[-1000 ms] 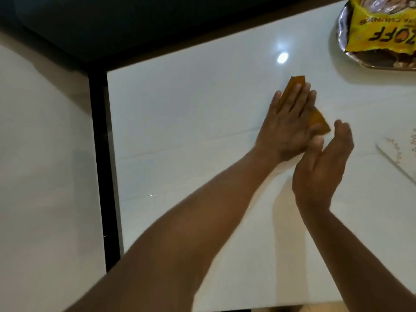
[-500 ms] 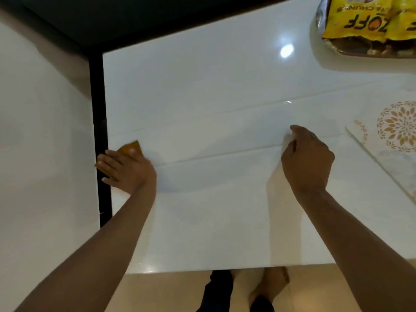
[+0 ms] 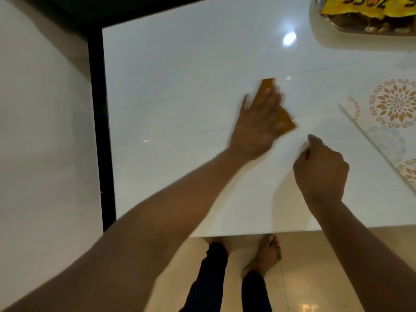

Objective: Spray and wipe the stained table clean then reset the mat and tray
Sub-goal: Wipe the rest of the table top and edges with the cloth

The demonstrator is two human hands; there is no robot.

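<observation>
Table (image 3: 180, 75) open L & centre; mat (image 3: 382, 113) blocks R side, tray (image 3: 360, 31) far-R corner.

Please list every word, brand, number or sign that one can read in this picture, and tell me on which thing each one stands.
"ZOFF": large black letters, upside down to the camera and blurred, on the yellow packet lying in the tray; this reading is likely, not certain.
Smaller print on the packet: too blurred to read.
Mat: only flower patterns, no text.
</observation>
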